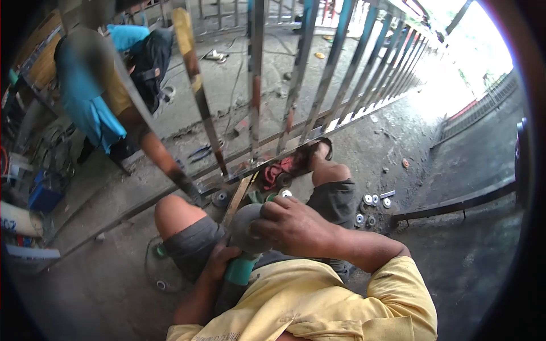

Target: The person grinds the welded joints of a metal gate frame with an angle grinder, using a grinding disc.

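Note:
Close to my lap is a green angle grinder (240,271) with a round grey disc (245,227) facing up. My left hand (223,260) is wrapped round the grinder's body from the left side. With bent fingers, my right hand (293,224) grips the right edge of the disc; its fingertips are partly hidden. A wooden strip (236,200) runs from behind the disc toward the metal railing (255,165). Beyond my hands lie a red cloth (278,172) and a dark round disc (220,198).
The metal railing stands across the front, with upright bars. Several small grinding discs (375,199) lie on the floor at the right. Another person in a blue shirt (85,91) bends beyond the railing at the left. A blue box (45,192) stands at far left.

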A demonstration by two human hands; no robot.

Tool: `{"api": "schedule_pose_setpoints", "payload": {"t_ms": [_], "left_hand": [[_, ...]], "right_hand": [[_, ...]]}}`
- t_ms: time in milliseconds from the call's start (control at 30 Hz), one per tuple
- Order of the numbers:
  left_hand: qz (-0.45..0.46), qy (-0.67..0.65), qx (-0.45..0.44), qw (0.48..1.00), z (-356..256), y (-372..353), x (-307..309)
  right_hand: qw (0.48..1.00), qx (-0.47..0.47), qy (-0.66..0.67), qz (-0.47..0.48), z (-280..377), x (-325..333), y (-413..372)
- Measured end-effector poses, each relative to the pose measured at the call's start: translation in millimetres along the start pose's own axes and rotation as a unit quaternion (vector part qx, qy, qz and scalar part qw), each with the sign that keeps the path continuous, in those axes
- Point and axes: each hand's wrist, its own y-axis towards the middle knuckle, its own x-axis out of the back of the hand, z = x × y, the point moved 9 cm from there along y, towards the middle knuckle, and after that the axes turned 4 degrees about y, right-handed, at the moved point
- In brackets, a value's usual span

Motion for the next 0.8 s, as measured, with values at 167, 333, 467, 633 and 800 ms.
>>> {"api": "schedule_pose_setpoints", "payload": {"t_ms": [167, 333, 467, 633, 800], "left_hand": [[-0.027, 0.038, -0.032, 0.998, -0.6, 5.7, 1.5], [0.018, 0.001, -0.009, 1.0, 2.1, 5.6, -0.7], [0.003, 0.031, -0.035, 0.999, -10.1, 3.3, -11.4], [-0.003, 0.028, -0.062, 0.998, -15.7, 4.2, -16.6], [-0.009, 0.028, -0.06, 0.998, -16.5, 4.0, -18.0]], "right_hand": [[0.999, -0.004, -0.019, -0.044, -0.6, 0.1, -1.3], [0.993, 0.055, 0.022, -0.104, 9.9, 8.2, 1.3], [0.995, 0.041, -0.023, -0.087, 3.7, 12.4, -2.5], [0.998, 0.018, -0.009, -0.055, 9.4, 12.7, -8.8], [0.998, 0.05, 0.009, -0.049, 16.1, 8.2, -3.1]]}}
